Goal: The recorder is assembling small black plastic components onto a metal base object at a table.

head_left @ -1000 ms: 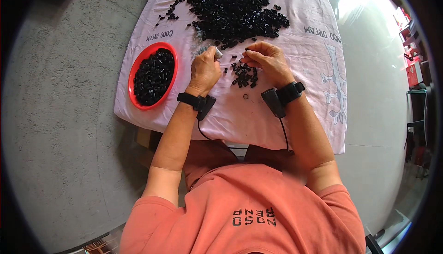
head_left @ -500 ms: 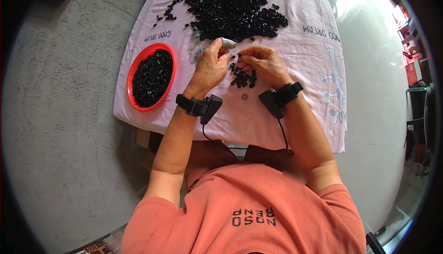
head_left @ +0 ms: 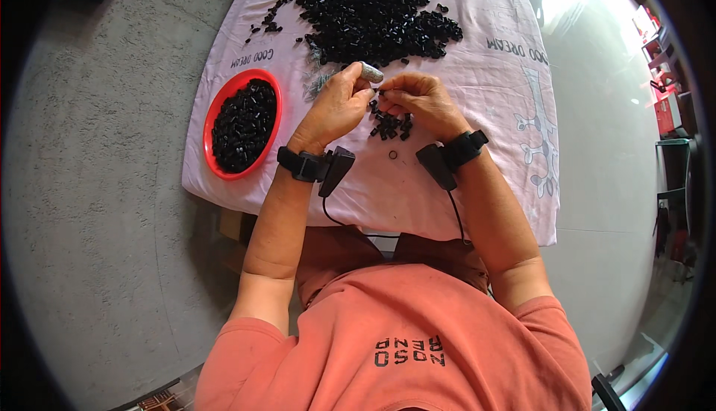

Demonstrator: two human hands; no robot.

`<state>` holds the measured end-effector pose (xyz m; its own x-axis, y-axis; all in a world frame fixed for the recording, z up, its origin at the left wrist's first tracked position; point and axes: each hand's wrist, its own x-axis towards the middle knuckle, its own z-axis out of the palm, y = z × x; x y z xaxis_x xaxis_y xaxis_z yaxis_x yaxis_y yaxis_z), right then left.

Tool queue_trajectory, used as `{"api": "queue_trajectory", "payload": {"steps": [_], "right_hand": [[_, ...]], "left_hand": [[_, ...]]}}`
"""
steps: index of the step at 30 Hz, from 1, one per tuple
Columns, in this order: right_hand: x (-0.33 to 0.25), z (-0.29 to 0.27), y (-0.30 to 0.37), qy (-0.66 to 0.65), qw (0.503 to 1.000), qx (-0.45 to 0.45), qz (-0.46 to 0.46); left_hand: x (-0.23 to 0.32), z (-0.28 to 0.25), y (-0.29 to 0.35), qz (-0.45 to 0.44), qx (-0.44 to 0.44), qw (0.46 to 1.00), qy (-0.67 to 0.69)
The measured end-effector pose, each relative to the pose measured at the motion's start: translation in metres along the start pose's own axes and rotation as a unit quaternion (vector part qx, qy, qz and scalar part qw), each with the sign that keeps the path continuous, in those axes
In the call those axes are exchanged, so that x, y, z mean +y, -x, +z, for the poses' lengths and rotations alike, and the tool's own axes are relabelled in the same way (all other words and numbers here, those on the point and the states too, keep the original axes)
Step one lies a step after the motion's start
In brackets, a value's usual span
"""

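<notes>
My left hand (head_left: 337, 109) is closed in a pinch just above the cloth, its index finger capped by a grey wrapping (head_left: 371, 73). Whatever sits between its fingertips is too small to make out. Close beside it on the right, my right hand (head_left: 429, 104) pinches a small black piece (head_left: 382, 92) between thumb and forefinger. The fingertips of both hands nearly meet. Under them lies a small cluster of black pieces (head_left: 390, 124). Beyond the hands spreads a large heap of similar shiny black pieces (head_left: 365, 12).
A red oval bowl (head_left: 208, 150) full of black pieces stands at the table's left. Pale pink printed cloth (head_left: 492, 180) covers the table. A small dark ring (head_left: 393, 154) lies near me. Greyish threads (head_left: 317, 83) show beside my left hand. Cabled black devices are strapped to both wrists.
My left wrist has shifted slightly left and its wrapped finger has tilted downward. The right hand's fingertips have come a little closer to the left hand's.
</notes>
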<state>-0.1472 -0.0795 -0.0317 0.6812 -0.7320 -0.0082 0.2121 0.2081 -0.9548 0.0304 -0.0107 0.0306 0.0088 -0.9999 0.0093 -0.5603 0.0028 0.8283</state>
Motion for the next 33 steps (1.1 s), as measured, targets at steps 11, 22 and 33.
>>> {"api": "queue_trajectory", "payload": {"steps": [11, 22, 33], "right_hand": [[0.008, 0.000, -0.002, 0.014, 1.000, -0.018, -0.021], [0.009, 0.000, -0.003, 0.019, 0.999, -0.013, -0.027], [0.009, 0.001, -0.001, 0.019, 0.999, -0.020, -0.022]], "left_hand": [[0.008, -0.004, -0.003, 0.033, -0.018, 0.993, -0.111], [0.026, -0.001, -0.006, 0.028, -0.028, 0.985, -0.171], [0.017, 0.005, -0.006, 0.046, 0.014, 0.991, -0.121]]}}
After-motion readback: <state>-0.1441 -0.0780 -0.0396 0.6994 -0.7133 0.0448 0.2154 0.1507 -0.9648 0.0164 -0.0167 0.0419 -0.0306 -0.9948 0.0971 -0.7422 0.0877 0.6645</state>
